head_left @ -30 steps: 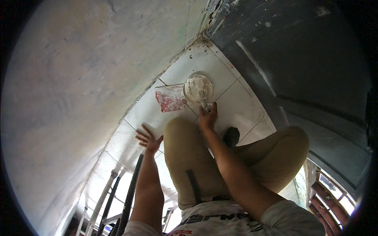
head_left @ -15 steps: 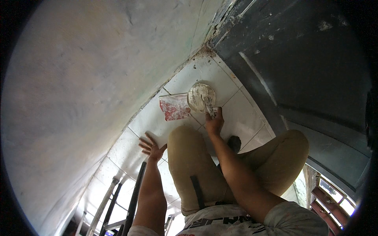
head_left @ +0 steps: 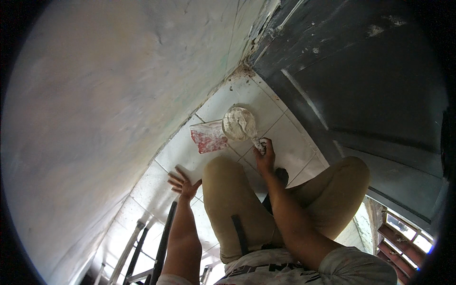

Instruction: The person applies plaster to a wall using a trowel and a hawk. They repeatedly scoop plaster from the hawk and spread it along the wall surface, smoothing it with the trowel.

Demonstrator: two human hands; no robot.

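Observation:
My right hand [head_left: 266,156] is closed around the handle of a putty-smeared putty knife [head_left: 259,144]. The knife's blade end reaches the near right rim of a round bowl [head_left: 224,127] on the tiled floor. Thick off-white putty [head_left: 239,122] with a rough, furrowed surface fills much of the bowl. Against the bowl's left side lies a red and white plastic packet [head_left: 209,137] dusted with white. My left hand [head_left: 186,184] holds nothing, its fingers spread wide beside my left knee near the wall; whether it touches the floor I cannot tell.
A patchy plastered wall [head_left: 118,95] rises on the left and meets a dark panelled door [head_left: 380,90] at a crumbling corner with debris. Metal legs or rails [head_left: 166,228] stand at lower left, beside my left forearm. My bent knees [head_left: 223,175] frame the near side.
My right hand has drawn slightly toward me and to the right, and the knife has moved from over the putty to the bowl's rim. The left hand stays spread in place.

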